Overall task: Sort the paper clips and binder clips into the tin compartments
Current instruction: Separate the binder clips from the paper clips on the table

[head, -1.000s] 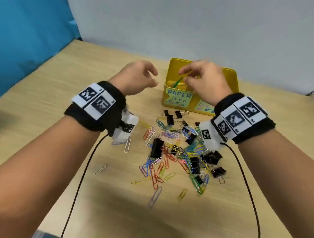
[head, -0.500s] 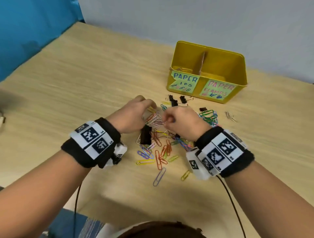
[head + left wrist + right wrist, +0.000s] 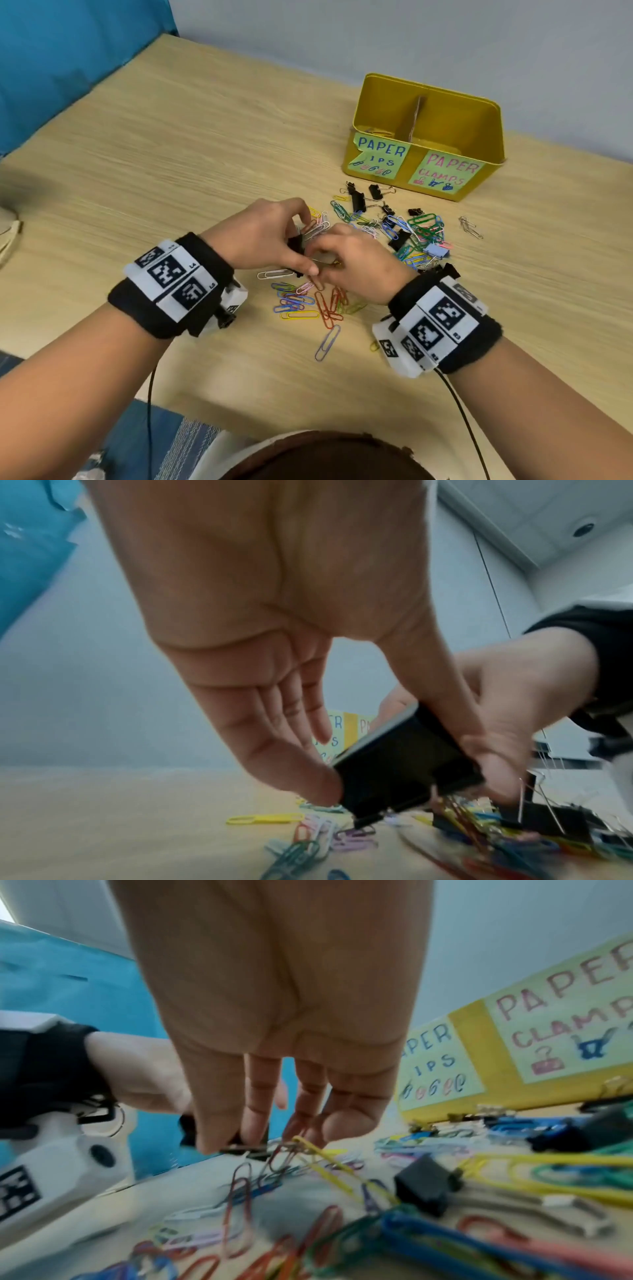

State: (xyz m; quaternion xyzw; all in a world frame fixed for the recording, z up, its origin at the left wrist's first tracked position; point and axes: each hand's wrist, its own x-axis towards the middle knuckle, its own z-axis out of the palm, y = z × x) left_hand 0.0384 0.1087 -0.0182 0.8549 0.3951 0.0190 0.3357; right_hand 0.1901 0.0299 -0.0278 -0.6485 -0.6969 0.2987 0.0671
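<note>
A yellow tin with a cardboard divider stands at the back right; its front labels read paper clips on the left and paper clamps on the right. A few clips lie in the left compartment. Coloured paper clips and black binder clips are scattered in front of it. My left hand pinches a large black binder clip between thumb and fingers, just above the table. My right hand meets it, thumb and fingertips gripping the same clip's lower edge, where several paper clips hang tangled.
A denser heap of clips with a light blue binder clip lies right of my hands. Silver paper clips sit apart further right. The table's front edge is close to my body. A blue curtain hangs at the left.
A second ago both hands were up at the tin. They came down to the pile, and the left hand has taken hold of the large black binder clip, with the right hand joining.
</note>
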